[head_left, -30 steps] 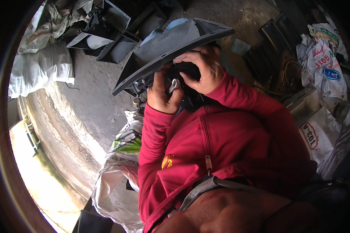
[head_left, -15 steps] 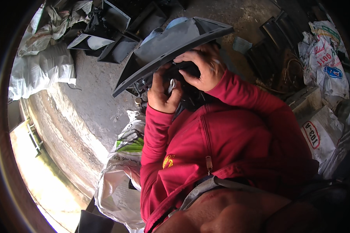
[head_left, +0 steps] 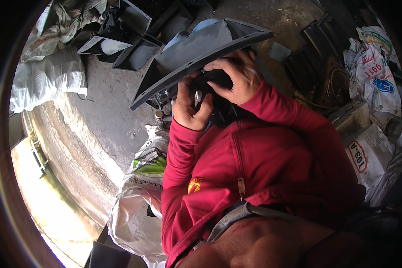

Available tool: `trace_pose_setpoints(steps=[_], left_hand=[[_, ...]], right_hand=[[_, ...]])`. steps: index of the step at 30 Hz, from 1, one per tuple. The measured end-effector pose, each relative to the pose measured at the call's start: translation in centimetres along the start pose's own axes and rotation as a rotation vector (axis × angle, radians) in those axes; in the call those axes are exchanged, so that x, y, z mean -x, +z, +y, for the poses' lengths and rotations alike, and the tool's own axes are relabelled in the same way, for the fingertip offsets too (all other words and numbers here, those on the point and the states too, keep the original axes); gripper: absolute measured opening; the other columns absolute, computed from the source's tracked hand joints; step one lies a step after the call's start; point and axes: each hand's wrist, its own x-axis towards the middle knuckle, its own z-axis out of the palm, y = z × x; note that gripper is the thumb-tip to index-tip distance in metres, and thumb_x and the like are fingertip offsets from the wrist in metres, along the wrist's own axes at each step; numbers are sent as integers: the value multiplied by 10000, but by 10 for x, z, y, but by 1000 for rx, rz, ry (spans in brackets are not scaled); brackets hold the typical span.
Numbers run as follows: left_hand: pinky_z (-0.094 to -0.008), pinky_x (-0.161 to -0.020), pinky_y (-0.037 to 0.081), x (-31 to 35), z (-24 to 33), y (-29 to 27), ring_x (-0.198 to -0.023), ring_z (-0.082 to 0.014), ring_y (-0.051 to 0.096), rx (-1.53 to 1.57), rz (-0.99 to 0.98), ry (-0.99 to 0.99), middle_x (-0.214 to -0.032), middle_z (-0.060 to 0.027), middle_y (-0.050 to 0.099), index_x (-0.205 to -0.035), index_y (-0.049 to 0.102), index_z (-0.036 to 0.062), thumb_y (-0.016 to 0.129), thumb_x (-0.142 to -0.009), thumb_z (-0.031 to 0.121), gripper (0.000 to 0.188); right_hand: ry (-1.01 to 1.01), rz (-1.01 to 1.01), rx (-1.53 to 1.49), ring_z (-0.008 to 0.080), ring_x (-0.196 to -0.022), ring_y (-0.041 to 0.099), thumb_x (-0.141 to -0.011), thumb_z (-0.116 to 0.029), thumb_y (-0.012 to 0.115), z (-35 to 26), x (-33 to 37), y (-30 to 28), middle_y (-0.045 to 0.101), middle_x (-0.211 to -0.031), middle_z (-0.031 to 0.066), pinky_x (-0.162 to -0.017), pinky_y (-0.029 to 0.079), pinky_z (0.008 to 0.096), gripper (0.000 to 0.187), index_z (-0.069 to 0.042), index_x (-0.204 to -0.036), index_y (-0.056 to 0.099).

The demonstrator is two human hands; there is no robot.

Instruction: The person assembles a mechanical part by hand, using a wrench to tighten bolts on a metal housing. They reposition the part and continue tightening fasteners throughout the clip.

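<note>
A large dark grey flanged metal housing (head_left: 194, 47) with sloping sides is tilted in front of me, its rim running from lower left to upper right. My left hand (head_left: 190, 107) is closed below the rim. A silver ring-ended spanner (head_left: 198, 97) shows between its thumb and fingers; the rest is hidden. My right hand (head_left: 239, 77) curls under the rim, index fingertip beside a small bolt (head_left: 203, 70) and thumb bent below. Dark shapes behind these fingers hide what they grip.
More dark metal housings (head_left: 136, 54) lie on the floor at far left, near white plastic sacking (head_left: 49, 80). Black curved parts (head_left: 319, 44) and printed white bags (head_left: 375, 71) are on the right. A white sack (head_left: 136, 201) stands by my left arm.
The housing and both hands have shifted slightly right. The spanner's ring end has turned from showing its opening to nearly edge-on within my left hand.
</note>
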Motion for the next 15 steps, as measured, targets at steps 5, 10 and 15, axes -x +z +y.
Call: trace_pose_setpoints(steps=[5, 10, 15], left_hand=[[-251, -820, 484, -2, -2, 0, -927, -129, 634, -102, -12, 59, -1062, -111, 658, -1335, 434, 4, 627, -821, 46, 550], [-246, -767, 493, -5, 14, -1, -840, -128, 639, -158, 10, -49, -987, -101, 661, -1310, 475, 15, 611, -840, 52, 490], [-250, -745, 497, -7, 1, -2, -791, -126, 625, -58, 0, -37, -923, -90, 653, -1321, 484, 16, 589, -867, 84, 471]], right_hand=[[-23, -8, -17, 145, -978, 550, -694, -191, 780, 11, 4, 4, 682, -1045, -128, -878, 359, 399, 548, -208, -1203, 577], [-12, 32, -57, 148, -973, 559, -713, -178, 769, 11, 5, 7, 685, -1056, -118, -906, 369, 390, 541, -193, -1216, 570], [-25, -18, -36, 146, -981, 555, -706, -180, 771, 10, 2, 2, 683, -1081, -122, -908, 360, 392, 558, -206, -1227, 572]])
